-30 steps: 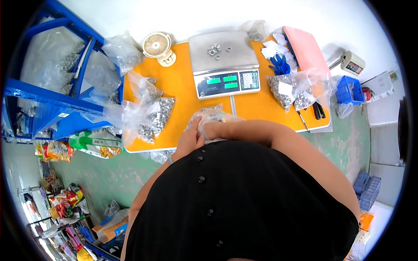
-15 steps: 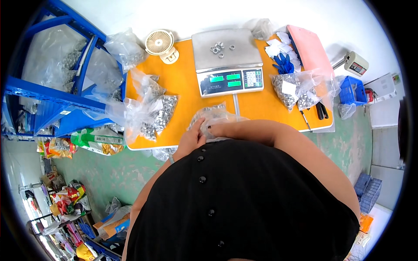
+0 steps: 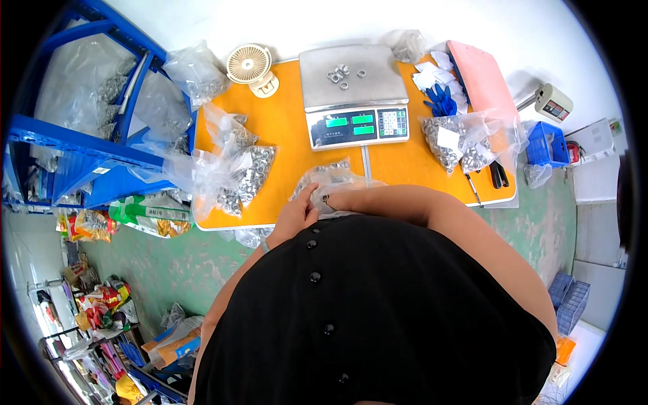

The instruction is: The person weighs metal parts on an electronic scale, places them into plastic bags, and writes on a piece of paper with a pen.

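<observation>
A clear plastic bag [image 3: 335,177] of metal rings lies at the table's front edge, close against my body. My left hand [image 3: 297,214] holds its near-left side, with the index finger laid along the plastic and the thumb bent in. From the right, my right hand [image 3: 337,200] reaches to the bag's mouth; its fingers are mostly hidden by the plastic, and a small dark ring-like piece shows at their tips. Beyond the bag stands a digital scale [image 3: 358,128], with several loose metal rings [image 3: 339,73] on its steel pan.
Bags of metal rings [image 3: 256,172] lie at the left of the orange table [image 3: 287,121], and more bags [image 3: 444,142] at the right. Around them are a small fan [image 3: 250,65], blue gloves [image 3: 441,101], a pink clipboard [image 3: 480,74], a pen [image 3: 472,189] and a black stapler [image 3: 499,174]. Blue shelving [image 3: 81,138] borders the left.
Both hands stay at the bag. A small dark ring-like piece shows slightly more plainly at my right fingertips; the rings on the scale have not moved.
</observation>
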A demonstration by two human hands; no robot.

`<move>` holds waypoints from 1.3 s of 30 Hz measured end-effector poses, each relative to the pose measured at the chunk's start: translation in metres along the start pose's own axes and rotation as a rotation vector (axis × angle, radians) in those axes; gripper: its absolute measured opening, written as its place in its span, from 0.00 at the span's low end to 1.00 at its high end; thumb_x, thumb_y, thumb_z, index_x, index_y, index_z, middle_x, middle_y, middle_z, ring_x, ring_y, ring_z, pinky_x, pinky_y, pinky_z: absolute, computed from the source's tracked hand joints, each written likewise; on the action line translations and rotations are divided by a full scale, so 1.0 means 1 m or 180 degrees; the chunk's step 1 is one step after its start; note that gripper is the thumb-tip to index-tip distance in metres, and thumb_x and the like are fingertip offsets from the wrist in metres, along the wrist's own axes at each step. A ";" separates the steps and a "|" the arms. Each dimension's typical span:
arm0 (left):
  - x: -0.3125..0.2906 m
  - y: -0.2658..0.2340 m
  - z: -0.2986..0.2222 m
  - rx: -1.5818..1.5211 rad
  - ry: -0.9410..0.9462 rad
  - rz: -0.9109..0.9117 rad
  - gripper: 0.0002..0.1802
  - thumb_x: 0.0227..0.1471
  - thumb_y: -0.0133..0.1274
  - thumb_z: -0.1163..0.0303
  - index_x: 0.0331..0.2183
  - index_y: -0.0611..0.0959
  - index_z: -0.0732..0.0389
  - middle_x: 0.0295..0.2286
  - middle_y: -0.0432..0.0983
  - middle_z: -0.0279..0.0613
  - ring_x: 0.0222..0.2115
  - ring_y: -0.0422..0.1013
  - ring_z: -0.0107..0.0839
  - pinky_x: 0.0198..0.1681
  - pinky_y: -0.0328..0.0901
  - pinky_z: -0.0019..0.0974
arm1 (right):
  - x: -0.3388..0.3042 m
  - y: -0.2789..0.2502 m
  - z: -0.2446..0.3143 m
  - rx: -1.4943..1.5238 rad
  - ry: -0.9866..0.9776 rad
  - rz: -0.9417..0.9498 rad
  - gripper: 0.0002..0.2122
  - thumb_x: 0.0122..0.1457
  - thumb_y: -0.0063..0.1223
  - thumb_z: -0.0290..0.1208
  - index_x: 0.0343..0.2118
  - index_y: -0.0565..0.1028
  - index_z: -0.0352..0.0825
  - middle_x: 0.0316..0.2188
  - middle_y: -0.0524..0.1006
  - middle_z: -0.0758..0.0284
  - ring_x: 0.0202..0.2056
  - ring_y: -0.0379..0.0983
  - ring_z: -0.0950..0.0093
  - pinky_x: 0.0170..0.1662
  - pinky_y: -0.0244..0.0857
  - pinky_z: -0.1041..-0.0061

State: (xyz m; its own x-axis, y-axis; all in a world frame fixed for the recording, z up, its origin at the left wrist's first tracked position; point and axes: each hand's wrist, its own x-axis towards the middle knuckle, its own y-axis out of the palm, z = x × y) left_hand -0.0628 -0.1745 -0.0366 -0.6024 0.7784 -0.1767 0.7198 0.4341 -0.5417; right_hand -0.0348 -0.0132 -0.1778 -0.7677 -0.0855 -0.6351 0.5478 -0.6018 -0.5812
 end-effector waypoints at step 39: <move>-0.010 0.012 0.001 -0.0328 -0.0784 -0.0640 0.22 0.44 0.47 0.76 0.45 0.70 0.62 0.16 0.65 0.41 0.17 0.64 0.31 0.24 0.61 0.30 | 0.001 -0.260 -0.102 -0.1078 -0.0221 -0.2380 0.10 0.48 0.42 0.23 0.33 0.74 0.40 0.37 0.70 0.60 0.39 0.68 0.61 0.41 0.63 0.68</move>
State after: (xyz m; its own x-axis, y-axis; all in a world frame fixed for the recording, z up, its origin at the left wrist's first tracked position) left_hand -0.0485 -0.1772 -0.0427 -0.7922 0.5448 -0.2749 0.6015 0.6212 -0.5022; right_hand -0.1439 0.2237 -0.0791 -0.9823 0.1873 0.0070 -0.0542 -0.2479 -0.9673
